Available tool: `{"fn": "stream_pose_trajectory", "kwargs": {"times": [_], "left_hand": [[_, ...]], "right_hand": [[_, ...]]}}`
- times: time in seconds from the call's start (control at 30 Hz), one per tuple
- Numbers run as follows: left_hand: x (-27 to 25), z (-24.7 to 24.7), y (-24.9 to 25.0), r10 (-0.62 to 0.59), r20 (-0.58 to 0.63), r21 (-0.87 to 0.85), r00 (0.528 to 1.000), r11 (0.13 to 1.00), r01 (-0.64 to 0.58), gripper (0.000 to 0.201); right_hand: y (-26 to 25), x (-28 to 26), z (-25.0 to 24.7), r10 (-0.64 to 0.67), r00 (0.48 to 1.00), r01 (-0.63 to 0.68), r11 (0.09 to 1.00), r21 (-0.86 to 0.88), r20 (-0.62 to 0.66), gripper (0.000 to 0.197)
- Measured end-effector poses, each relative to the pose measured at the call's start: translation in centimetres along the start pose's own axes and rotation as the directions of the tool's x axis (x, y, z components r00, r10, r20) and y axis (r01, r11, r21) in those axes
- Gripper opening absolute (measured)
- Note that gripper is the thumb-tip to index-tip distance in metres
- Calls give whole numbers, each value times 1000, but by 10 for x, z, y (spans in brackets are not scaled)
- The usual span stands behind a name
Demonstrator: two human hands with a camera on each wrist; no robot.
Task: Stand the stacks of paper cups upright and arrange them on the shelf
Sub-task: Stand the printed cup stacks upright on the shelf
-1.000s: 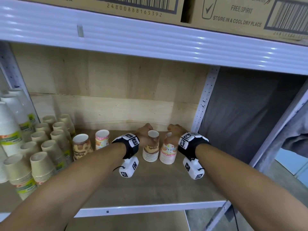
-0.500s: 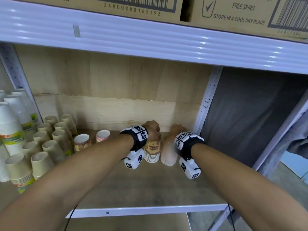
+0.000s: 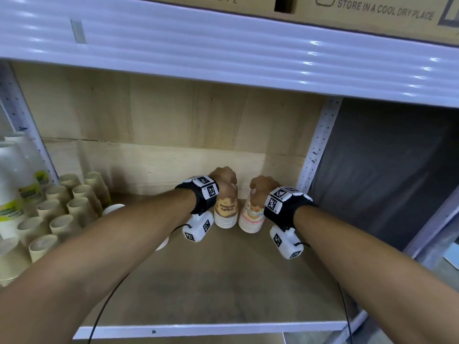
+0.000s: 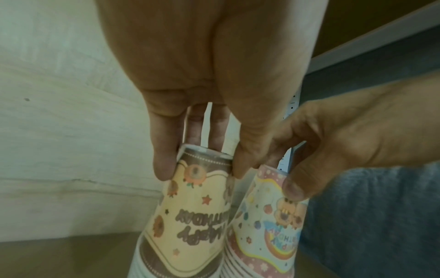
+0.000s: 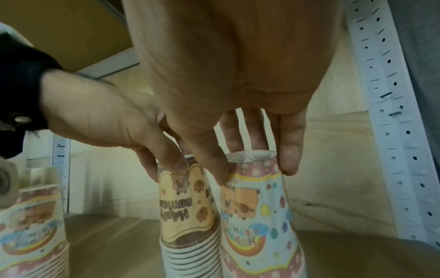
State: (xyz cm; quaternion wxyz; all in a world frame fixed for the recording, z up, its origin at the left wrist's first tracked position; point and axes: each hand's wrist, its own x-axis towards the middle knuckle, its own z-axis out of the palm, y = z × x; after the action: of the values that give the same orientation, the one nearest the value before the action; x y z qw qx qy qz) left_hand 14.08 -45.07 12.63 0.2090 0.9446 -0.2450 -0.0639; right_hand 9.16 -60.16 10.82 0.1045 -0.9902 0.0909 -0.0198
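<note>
Two stacks of printed paper cups stand side by side, bases up, at the back right of the wooden shelf board [image 3: 223,281]. My left hand [image 3: 224,181] grips the top of the brown-and-yellow stack [image 3: 226,212] from above. My right hand [image 3: 262,189] grips the top of the pink rainbow stack [image 3: 252,217] the same way. In the left wrist view the left hand [image 4: 202,169] pinches the yellow stack [image 4: 190,216] between thumb and fingers. In the right wrist view the right hand [image 5: 254,169] pinches the pink stack [image 5: 257,216]. The two stacks touch each other.
Several kraft cup stacks [image 3: 62,207] and tall white cup stacks [image 3: 15,184] fill the shelf's left side. Another pink stack [image 5: 31,225] stands further left. A perforated white post [image 3: 318,150] rises just right of the hands. The upper shelf beam [image 3: 223,53] hangs low overhead.
Both hands have slid their stacks further back on the shelf, and now cover the stack tops. My left arm now hides the cups standing to its left.
</note>
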Motion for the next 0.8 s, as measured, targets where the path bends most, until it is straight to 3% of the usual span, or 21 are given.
{"fn": "stream_pose_trajectory", "kwargs": {"times": [0.27, 0.5, 0.8], "left_hand": [[35, -6, -9, -20, -19, -29, 1000, 999, 19, 55], [65, -2, -15, -13, -20, -15, 1000, 1000, 12, 53], [83, 1, -8, -45, -4, -22, 999, 999, 45, 57]], "right_hand": [[13, 32, 1, -49, 998, 50, 998, 27, -44, 31], [22, 59, 1, -130, 991, 128, 990, 57, 30, 37], [22, 81, 0, -152, 988, 149, 986, 78, 29, 40]]}}
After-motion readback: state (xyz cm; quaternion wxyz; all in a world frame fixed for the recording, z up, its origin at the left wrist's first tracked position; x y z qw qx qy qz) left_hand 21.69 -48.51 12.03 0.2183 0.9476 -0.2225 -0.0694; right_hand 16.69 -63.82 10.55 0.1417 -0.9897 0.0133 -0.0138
